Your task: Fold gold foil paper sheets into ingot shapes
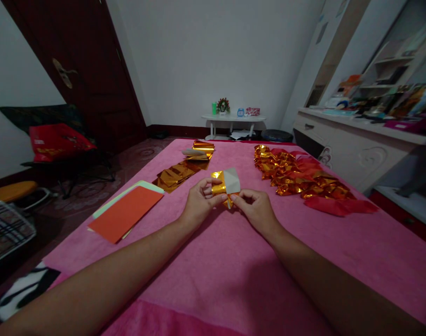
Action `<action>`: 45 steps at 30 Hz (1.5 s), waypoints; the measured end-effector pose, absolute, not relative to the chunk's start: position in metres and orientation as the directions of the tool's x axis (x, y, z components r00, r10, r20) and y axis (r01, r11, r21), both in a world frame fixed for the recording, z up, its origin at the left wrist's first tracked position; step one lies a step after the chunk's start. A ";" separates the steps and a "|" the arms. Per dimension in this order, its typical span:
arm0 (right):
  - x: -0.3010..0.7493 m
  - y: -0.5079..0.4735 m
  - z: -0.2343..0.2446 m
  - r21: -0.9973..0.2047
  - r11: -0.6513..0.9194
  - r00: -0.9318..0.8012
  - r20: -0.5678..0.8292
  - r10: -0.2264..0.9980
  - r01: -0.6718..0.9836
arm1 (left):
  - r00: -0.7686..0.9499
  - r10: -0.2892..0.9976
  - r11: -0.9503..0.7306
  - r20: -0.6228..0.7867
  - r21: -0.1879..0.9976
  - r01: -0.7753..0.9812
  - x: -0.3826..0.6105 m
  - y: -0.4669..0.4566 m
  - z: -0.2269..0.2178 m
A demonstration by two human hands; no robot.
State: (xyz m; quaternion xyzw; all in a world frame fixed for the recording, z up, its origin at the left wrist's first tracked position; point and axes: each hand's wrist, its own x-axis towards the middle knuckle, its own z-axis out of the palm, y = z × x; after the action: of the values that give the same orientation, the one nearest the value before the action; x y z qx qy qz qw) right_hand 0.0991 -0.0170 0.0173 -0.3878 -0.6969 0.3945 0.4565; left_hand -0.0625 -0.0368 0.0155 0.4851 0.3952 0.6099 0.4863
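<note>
Between my two hands is a small folded piece of gold foil paper (218,187), its pale grey back showing on one flap. My left hand (203,200) grips its left side, with the thumb at the lower edge and the fingers behind and along the side. With thumb and forefinger, my right hand (257,207) pinches the lower right corner, where the foil narrows to a point. The paper is held just above the pink cloth (213,261). The fingertips behind the foil are partly hidden.
Orange and pale paper sheets (129,212) lie on the left. Beyond them are flat gold foil sheets (176,176) and a gold foil roll (203,148). Crumpled gold foil pieces (286,172) and red pieces (339,206) are heaped on the right. A white dresser (342,140) stands beyond.
</note>
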 end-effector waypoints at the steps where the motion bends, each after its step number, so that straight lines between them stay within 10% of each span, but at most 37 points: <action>1: 0.099 -0.017 0.016 -0.895 0.401 -0.279 0.341 0.898 0.198 | -0.057 0.977 -0.213 0.205 0.956 -0.204 -0.062 -0.037 0.016; 15: 0.099 -0.017 0.013 -0.804 0.498 -0.258 0.431 0.865 0.327 | -0.036 0.966 -0.259 0.256 0.954 -0.154 -0.062 -0.035 0.011; 23: 0.093 -0.019 0.013 -0.927 0.335 -0.418 0.242 0.876 0.166 | -0.078 0.965 -0.261 0.251 0.951 -0.164 -0.060 -0.037 0.014; 37: 0.088 -0.026 0.010 -0.861 0.441 -0.312 0.359 0.880 0.254 | -0.023 0.998 -0.058 0.054 0.860 -0.506 -0.050 -0.043 0.015; 45: 0.096 -0.014 0.014 -0.992 0.106 -0.318 0.122 0.940 -0.066 | 0.169 0.976 -0.091 0.136 0.964 -0.251 -0.069 -0.034 0.025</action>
State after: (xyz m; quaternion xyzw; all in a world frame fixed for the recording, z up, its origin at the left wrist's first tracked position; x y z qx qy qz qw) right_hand 0.0963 -0.0137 0.0143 -0.3700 -0.5909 0.5568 0.4516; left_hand -0.0688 -0.0336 0.0248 0.5076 0.3571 0.5366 0.5717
